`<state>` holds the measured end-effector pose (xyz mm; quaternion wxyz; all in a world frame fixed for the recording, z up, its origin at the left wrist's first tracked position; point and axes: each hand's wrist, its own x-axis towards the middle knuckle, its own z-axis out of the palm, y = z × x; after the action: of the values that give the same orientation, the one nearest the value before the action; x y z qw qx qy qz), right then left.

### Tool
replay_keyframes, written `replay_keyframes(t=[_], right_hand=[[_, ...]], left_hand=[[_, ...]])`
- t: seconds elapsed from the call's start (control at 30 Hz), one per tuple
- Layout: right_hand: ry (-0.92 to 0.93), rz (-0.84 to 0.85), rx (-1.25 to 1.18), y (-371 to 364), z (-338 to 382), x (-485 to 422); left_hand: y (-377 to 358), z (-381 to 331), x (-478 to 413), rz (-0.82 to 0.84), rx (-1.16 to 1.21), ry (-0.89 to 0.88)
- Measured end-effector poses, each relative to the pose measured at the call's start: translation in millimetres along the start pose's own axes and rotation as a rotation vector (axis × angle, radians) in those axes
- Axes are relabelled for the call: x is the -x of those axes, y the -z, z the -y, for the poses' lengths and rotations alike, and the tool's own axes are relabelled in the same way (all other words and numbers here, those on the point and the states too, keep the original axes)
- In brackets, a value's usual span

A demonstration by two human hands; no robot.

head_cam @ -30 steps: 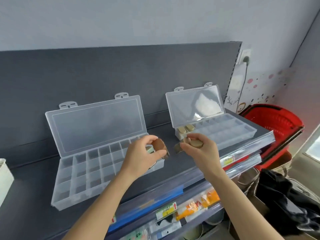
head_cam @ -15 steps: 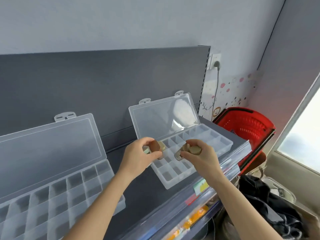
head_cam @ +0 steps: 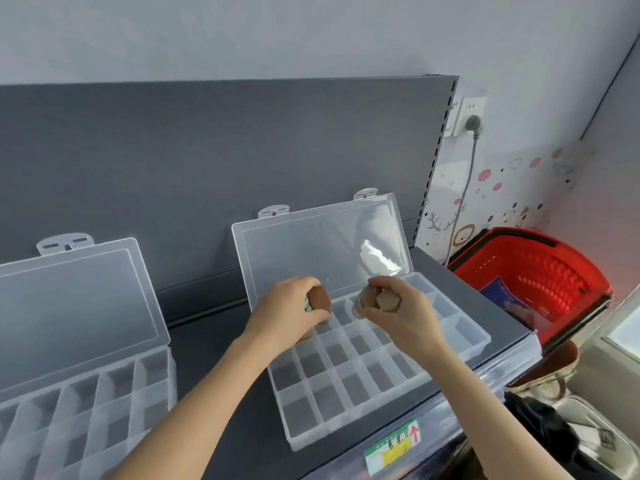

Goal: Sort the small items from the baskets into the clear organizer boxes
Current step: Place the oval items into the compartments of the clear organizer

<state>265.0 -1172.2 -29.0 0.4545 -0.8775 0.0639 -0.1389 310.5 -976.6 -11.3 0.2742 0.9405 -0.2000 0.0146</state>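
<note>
Head view: gripping brown piece (head_cam: 320, 297) in left hand (head_cam: 284, 313), pinching crowded tan pieces (head_cam: 386, 301) in right hand (head_cam: 405, 317) over box (head_cam: 481, 341) at shelf's (head_cam: 207, 341) right edge; could spill one astray.

Bare left hand (head_cam: 287, 315), bare right hand (head_cam: 407, 318), slim wrists, bare forearms up to the elbows.

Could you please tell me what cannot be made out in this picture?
Head view:
Brown item: mostly wrapped by the left hand; identity unclear.
Tan items: right hand covers them; count unclear.
Left organizer box: cut off by frame edges.
Red basket contents: blurred, partly behind the shelf.
</note>
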Motion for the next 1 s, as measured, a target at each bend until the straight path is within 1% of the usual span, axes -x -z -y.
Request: replay_keyframes(t=[0.13, 0.27, 0.37, 0.57, 0.67, 0.73, 0.83, 0.93, 1.0], right_hand=[[0.078, 0.157, 0.022, 8, -11, -35], [0.176, 0.321, 0.057, 10, -18, -64], [0.239, 0.432, 0.119, 5, -29, -72], [0.394, 0.568, 0.193, -2, -28, -79], [0.436, 0.618, 0.259, -4, -29, -78], [0.504, 0.623, 0.301, -7, -28, -77], [0.596, 0.597, 0.33, -11, -26, -77], [0.591, 0.621, 0.363, -11, -25, -77], [0.56, 0.637, 0.359, -10, -26, -79]], left_hand=[[-11, -9, -11, 0.095, -0.084, 0.085], [-16, -14, -18, 0.081, -0.113, 0.18], [-23, -20, -15, 0.118, -0.184, 0.222], [-28, -30, -16, 0.165, -0.351, 0.306], [-30, -36, -18, 0.198, -0.447, 0.312], [-30, -37, -18, 0.196, -0.468, 0.303], [-29, -33, -14, 0.135, -0.369, 0.304], [-27, -28, -6, 0.004, -0.104, 0.375], [-24, -25, -4, -0.089, 0.015, 0.408]])
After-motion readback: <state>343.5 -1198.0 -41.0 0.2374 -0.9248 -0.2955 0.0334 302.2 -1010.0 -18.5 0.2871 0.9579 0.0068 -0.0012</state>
